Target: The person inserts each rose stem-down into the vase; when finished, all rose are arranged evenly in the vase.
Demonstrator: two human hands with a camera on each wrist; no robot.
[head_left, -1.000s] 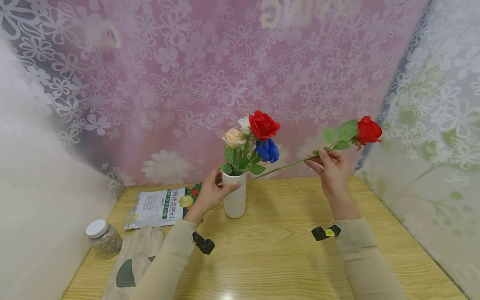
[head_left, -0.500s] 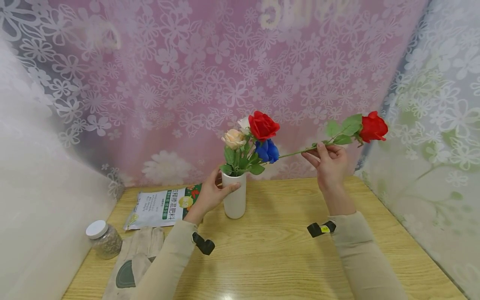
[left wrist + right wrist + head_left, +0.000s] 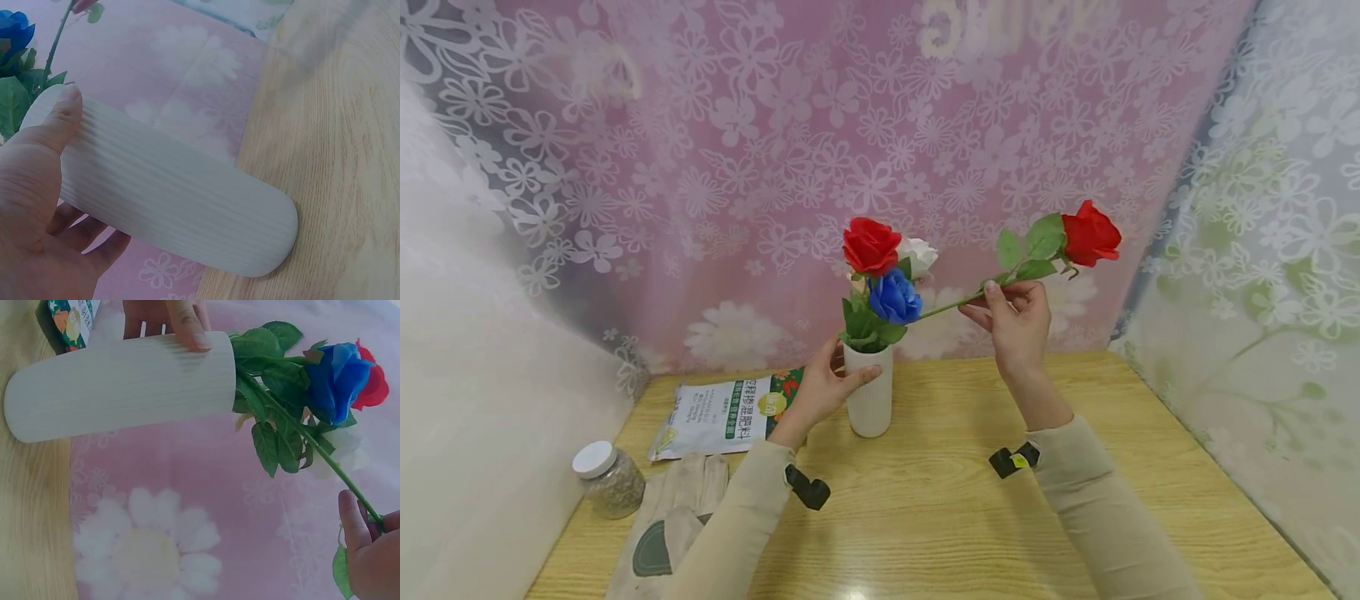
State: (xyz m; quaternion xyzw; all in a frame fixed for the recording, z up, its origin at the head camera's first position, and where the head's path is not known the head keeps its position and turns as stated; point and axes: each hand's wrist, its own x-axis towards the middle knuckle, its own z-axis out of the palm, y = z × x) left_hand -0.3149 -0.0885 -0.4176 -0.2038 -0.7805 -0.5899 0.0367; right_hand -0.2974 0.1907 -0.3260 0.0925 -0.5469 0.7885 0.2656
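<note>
A white ribbed vase [image 3: 871,408] stands upright on the table, and my left hand [image 3: 826,387] grips it near the rim, thumb across the front. In it are a red rose [image 3: 871,247], a blue rose [image 3: 895,297] and a white rose [image 3: 919,257]; a peach rose is mostly hidden behind them. My right hand [image 3: 1021,329] pinches the stem of another red rose [image 3: 1092,236], tilted with its bloom to the upper right. In the right wrist view this green stem [image 3: 325,456] slants down to the vase mouth among the leaves; its tip is hidden.
Left of the vase lies a fertilizer bag [image 3: 722,414]. A lidded jar of granules [image 3: 613,483] stands by the left wall, with work gloves [image 3: 681,500] beside it, partly under my left sleeve. A pink floral curtain [image 3: 737,192] hangs behind the table [image 3: 940,517].
My right hand has moved left with its red rose, bringing the stem to the vase. The red and blue roses there have swung left, and the white one shows further right. My left hand stays put.
</note>
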